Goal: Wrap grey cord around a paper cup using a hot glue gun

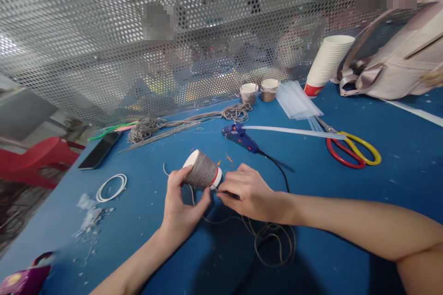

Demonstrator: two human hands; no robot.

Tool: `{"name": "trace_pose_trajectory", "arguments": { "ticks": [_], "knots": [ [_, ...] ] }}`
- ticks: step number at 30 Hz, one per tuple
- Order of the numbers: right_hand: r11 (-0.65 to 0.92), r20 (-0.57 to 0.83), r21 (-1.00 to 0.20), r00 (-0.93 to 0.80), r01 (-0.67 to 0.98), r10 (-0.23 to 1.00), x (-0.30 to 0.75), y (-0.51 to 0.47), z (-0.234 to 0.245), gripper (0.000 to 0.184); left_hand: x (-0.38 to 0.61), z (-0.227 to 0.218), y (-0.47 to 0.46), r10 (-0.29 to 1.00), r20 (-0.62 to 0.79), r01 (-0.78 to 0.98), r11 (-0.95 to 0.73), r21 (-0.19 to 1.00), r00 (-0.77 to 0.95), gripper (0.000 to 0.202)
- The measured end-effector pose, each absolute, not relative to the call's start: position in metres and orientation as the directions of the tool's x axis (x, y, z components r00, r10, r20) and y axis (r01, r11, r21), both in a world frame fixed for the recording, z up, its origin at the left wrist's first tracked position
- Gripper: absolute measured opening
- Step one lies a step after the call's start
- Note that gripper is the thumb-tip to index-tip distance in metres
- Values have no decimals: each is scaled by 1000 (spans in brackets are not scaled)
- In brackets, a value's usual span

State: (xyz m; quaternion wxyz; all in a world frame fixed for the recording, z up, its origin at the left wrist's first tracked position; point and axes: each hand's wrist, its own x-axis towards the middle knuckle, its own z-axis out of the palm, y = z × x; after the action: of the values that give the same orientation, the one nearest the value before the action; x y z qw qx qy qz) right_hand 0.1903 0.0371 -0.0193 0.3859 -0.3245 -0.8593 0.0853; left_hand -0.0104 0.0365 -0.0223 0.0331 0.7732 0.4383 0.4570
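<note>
My left hand [183, 200] is closed round a paper cup [202, 169] that lies tilted on its side above the blue table. Grey cord covers most of the cup, and a red band and white edge show at its right end. Close to that end, my right hand [247, 191] pinches the grey cord [217, 189] between thumb and fingers. Loose loops of the cord [277, 244] trail on the table below my right hand. Beyond the cup lies a blue glue gun [240, 137] with a long clear glue stick in its back.
At the back stand two small cord-wrapped cups [249, 94] and a leaning stack of paper cups [325, 62]. Clear glue sticks [297, 99], scissors [356, 150], cord bundles [147, 129], a phone [100, 151] and a white coil [111, 188] lie about. A perforated metal screen [121, 64] borders the table.
</note>
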Motion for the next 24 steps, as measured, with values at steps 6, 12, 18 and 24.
{"name": "trace_pose_trajectory", "arguments": {
  "ticks": [6,12,18,24],
  "knots": [
    [824,598,-255,-587,507,546,192,29,-15,29,-11,-25,35,750,641,647,-572,505,163,60],
    [907,592,-103,-708,407,385,216,30,-8,41,-11,-26,36,775,620,640,-539,547,123,59],
    [735,573,-275,-508,620,643,264,57,-15,35,-10,-26,41,771,628,633,-541,554,109,60],
    [455,402,-579,-248,677,881,275,103,-20,28,-3,-23,42,806,588,618,-495,610,66,53]
  ]
}}
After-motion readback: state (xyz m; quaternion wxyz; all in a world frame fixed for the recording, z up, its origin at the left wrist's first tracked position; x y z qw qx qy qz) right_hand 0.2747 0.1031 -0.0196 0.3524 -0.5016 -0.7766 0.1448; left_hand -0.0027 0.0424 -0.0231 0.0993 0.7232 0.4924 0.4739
